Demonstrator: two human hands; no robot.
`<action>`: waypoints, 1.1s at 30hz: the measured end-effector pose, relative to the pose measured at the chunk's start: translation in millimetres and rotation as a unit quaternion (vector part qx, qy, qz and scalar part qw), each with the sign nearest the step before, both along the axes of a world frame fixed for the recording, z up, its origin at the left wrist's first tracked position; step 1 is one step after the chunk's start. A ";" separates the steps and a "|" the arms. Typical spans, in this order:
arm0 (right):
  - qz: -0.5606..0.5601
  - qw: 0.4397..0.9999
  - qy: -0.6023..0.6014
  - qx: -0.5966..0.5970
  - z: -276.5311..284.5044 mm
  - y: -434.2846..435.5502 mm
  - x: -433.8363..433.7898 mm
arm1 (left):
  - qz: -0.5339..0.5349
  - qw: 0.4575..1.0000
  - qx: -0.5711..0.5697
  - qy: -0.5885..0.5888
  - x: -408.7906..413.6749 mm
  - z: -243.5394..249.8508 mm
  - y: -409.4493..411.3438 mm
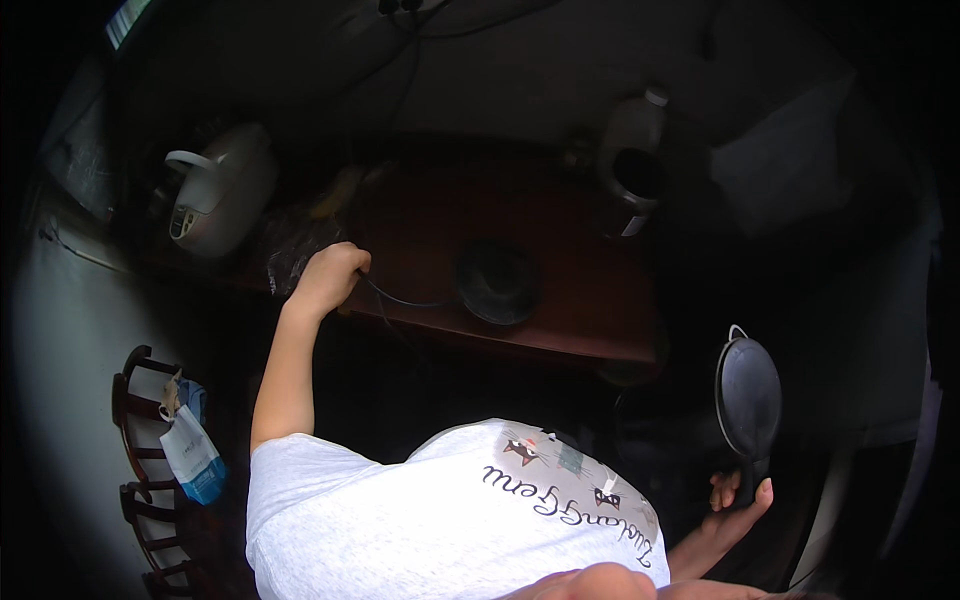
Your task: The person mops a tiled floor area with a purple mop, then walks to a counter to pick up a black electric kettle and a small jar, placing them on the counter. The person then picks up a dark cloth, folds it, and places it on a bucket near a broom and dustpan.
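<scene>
My left hand is closed around a thin black power cord over the near left edge of a dark red-brown wooden table. The cord runs right to a round black kettle base resting on the table. Off to the right, past the table, my right hand grips the dark handle of an electric kettle. The kettle hangs apart from its base, its lid facing me and its spout pointing away. Whatever part of the cord lies inside my left fist is hidden.
A white rice cooker stands at the left, near a crinkled clear plastic bag. A large container is at the back right. Wooden chairs at far left hold a white and blue bag. Plugs show at the top.
</scene>
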State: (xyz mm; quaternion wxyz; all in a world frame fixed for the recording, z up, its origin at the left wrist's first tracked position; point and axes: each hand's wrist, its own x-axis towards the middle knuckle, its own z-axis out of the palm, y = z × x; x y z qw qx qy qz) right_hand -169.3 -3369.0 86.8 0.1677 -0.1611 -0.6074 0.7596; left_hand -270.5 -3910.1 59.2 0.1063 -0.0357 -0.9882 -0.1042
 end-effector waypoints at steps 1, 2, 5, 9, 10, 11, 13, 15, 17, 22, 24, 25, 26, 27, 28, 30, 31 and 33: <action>0.013 1.000 0.011 -0.004 2.3 -1.9 -1.2 | 0.004 1.000 -0.026 -0.007 -1.0 -10.9 -3.7; 0.057 0.998 0.006 -0.021 10.4 0.4 -0.9 | 0.004 0.999 -0.049 -0.022 -2.1 -9.6 -4.7; 0.122 0.992 0.020 0.003 34.9 -12.3 1.9 | 0.000 0.997 -0.063 -0.050 -12.2 -9.7 2.3; 0.178 0.984 0.019 0.001 31.1 -8.8 -14.1 | 0.000 0.995 -0.070 -0.071 -23.2 -26.4 34.8; 0.189 0.981 0.034 0.008 30.8 -10.6 -15.6 | -0.005 0.993 -0.088 -0.083 -24.8 -26.4 40.1; 0.172 0.985 0.019 0.000 32.2 -12.8 -15.9 | -0.010 0.993 -0.087 -0.077 -26.0 -30.3 43.7; 0.197 0.980 0.030 -0.022 27.7 -13.2 -17.6 | -0.020 0.994 -0.083 -0.069 -21.0 -46.2 52.6; 0.208 0.976 0.041 -0.046 26.0 -14.9 -19.5 | -0.026 0.992 -0.078 -0.091 -12.7 -52.1 62.9; 0.213 0.974 0.079 -0.024 24.2 -17.9 -27.0 | -0.034 0.993 -0.061 -0.093 -8.8 -51.5 79.6; 0.216 0.969 0.109 -0.045 6.7 -44.5 -64.6 | -0.076 0.996 -0.029 -0.043 8.3 -51.0 101.5; 0.218 0.969 0.105 -0.050 -0.3 -65.6 -94.7 | -0.065 0.998 -0.003 -0.026 5.3 -45.4 104.3; 0.216 0.969 0.106 -0.048 -7.9 -70.5 -101.6 | -0.062 0.998 0.010 -0.017 10.8 -44.7 110.9; 0.228 0.966 0.105 -0.058 -16.0 -73.1 -108.3 | -0.093 0.995 0.026 0.032 15.2 -48.2 115.3; 0.229 0.966 0.104 -0.066 -19.3 -78.0 -114.9 | -0.110 0.991 0.062 0.039 18.4 -44.8 119.8; 0.234 0.964 0.108 -0.062 -21.6 -81.2 -119.8 | -0.128 0.987 0.077 0.066 21.7 -45.5 125.2; 0.243 0.963 0.099 -0.068 -16.0 -87.0 -125.1 | -0.150 0.977 0.130 0.080 30.9 -38.2 140.8; 0.243 0.963 0.099 -0.066 -18.1 -88.7 -127.5 | -0.165 0.966 0.177 0.088 35.6 -42.8 151.9; 0.238 0.964 0.100 -0.063 -22.2 -94.0 -132.4 | -0.202 0.947 0.241 0.063 45.3 -48.2 179.0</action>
